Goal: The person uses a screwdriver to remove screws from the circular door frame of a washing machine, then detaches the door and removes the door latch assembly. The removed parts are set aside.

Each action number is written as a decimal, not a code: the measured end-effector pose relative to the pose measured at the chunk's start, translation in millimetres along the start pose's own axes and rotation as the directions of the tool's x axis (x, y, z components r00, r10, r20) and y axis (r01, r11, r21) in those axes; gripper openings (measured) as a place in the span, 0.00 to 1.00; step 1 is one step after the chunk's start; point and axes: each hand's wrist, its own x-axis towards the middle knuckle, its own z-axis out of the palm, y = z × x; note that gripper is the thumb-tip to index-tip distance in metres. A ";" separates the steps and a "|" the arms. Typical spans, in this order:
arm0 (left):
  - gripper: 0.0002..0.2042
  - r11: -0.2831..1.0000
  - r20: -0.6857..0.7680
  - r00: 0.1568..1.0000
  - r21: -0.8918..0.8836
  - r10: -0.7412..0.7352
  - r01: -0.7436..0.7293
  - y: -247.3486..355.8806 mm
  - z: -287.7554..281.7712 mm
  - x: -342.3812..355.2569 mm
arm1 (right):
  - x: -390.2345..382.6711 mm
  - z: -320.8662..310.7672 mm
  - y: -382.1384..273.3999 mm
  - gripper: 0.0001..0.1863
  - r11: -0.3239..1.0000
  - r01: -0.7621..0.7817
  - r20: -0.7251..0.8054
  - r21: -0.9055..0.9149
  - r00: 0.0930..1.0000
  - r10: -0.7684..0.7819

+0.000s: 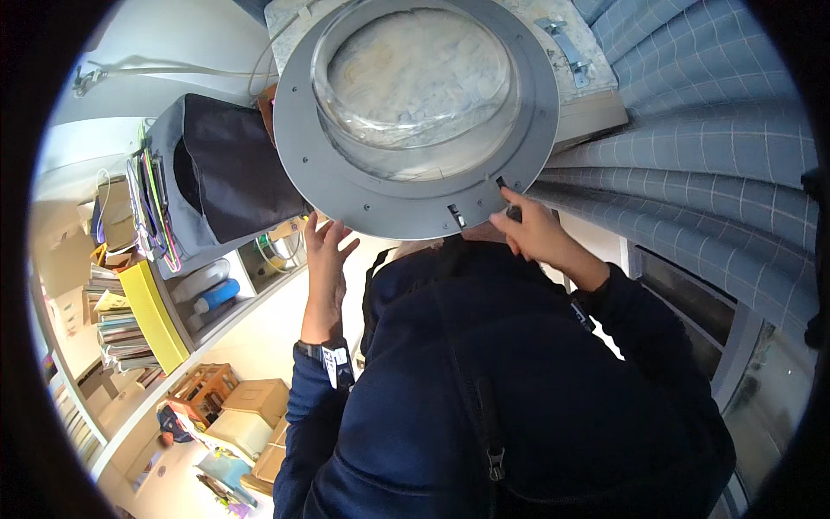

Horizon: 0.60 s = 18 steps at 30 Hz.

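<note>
The room is crowded with shelves (220, 307) left of the fingers. The left hand (324, 264) has spread fingers beside the rim, perhaps to steady it; the right hand (538, 233) curls by the latch (456, 216), possibly to work there, its grip on a small dark piece (514, 212) unclear. Just beyond both, the round door (415, 195) has no long axis; its bowl (411, 86) faces upward, latch toward the wearer.

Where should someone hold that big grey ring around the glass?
Probably the outer edge of the ring, left hand at lower left, right hand at lower right, coming from the person's side: that edge lies exposed and near, while the glass is broadly curved.
</note>
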 end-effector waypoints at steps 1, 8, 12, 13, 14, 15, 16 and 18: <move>0.37 1.000 0.025 0.999 0.012 0.023 -0.024 0.9 -2.8 5.1 | 1.9 0.3 -1.9 0.33 0.976 -0.155 0.107 0.153 0.984 0.140; 0.26 0.937 -0.005 0.947 0.147 0.321 -0.317 13.4 -10.7 68.3 | 10.4 3.8 -8.9 0.36 0.950 -0.179 0.122 0.257 0.981 0.152; 0.22 0.860 -0.058 0.859 0.082 0.508 -0.503 5.0 4.9 80.3 | 6.2 13.6 -14.2 0.29 0.897 -0.127 0.061 0.424 0.992 0.111; 0.22 0.882 -0.125 0.875 0.139 0.467 -0.451 1.6 5.2 77.8 | 3.3 17.1 -15.4 0.27 0.872 -0.115 0.041 0.475 0.993 0.108; 0.23 0.910 -0.130 0.902 0.096 0.412 -0.402 4.0 2.5 80.0 | 1.0 19.1 -16.6 0.26 0.876 -0.096 0.006 0.472 0.994 0.106; 0.23 0.925 -0.112 0.918 0.050 0.380 -0.376 5.4 0.7 81.7 | -0.9 19.7 -17.6 0.24 0.880 -0.085 -0.014 0.467 0.995 0.103; 0.24 0.951 -0.127 0.943 0.010 0.308 -0.309 5.6 -2.1 82.2 | -2.7 20.7 -18.2 0.22 0.883 -0.090 -0.026 0.460 0.993 0.115; 0.24 0.964 -0.149 0.952 0.022 0.267 -0.267 4.2 -3.5 82.9 | -1.9 20.6 -19.7 0.21 0.882 -0.113 -0.035 0.458 0.989 0.144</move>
